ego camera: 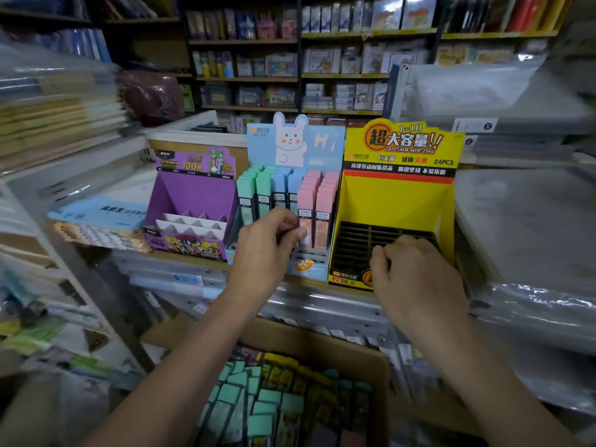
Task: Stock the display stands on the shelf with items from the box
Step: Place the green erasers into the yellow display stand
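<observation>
The shelf [200,264] in front of me carried three display stands side by side. The purple stand [193,201] sat left of my left hand [269,243], the blue rabbit stand [295,146] just beyond it, and the yellow stand [400,195] behind my right hand [416,269]. A flat blue pack [96,212] lay farther left.

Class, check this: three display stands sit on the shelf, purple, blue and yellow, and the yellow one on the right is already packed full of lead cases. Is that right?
Not quite. The head view shows the yellow stand with empty black slots; the right hand rests at its front. It is the blue stand in the middle that holds rows of cases. The purple stand is there as stated.
</observation>
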`<state>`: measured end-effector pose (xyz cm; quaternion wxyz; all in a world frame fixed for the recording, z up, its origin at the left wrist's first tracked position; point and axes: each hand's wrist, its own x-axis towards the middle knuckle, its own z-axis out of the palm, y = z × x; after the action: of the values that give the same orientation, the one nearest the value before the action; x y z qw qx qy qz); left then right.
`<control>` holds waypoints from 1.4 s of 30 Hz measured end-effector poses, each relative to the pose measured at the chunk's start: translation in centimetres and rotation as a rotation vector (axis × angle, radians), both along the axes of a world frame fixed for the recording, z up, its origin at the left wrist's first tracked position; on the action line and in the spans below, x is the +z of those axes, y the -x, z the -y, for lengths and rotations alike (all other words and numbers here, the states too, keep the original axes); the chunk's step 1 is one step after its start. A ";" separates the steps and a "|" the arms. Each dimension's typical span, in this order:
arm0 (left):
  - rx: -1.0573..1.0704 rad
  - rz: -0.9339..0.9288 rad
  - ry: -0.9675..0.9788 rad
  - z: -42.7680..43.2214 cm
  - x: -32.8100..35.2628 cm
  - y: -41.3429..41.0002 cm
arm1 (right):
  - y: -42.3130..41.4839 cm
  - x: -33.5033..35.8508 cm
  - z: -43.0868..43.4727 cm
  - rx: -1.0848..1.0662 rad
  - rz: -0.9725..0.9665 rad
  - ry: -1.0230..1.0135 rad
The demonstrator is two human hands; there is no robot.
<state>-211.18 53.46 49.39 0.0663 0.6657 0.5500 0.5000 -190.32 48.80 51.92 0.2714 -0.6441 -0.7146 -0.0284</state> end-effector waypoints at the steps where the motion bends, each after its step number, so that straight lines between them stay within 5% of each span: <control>1: 0.007 0.000 0.004 0.1 0.0 0.0 | -0.1 0.0 0.0 0.005 -0.005 -0.002; 9: -0.055 0.162 -0.178 3.7 -0.5 2.6 | 0.4 0.6 1.5 0.133 -0.068 -0.086; 13: -0.126 0.238 -0.176 7.7 -3.1 5.4 | 1.5 -1.0 5.0 0.280 -0.355 -0.240; 23: -0.064 0.298 0.453 14.1 -16.4 10.4 | 8.4 -13.9 10.0 0.218 -0.887 0.435; 31: -0.184 0.078 0.998 14.7 -21.2 13.2 | 12.1 -23.0 10.0 0.031 -0.725 0.749; 42: -0.387 0.099 1.235 13.5 -21.9 11.4 | 12.3 -25.5 11.0 -0.172 -0.557 0.775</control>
<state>-222.62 39.96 27.46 0.5510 0.5682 0.6029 0.1005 -202.58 37.84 26.38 0.1889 -0.7377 -0.5169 0.3910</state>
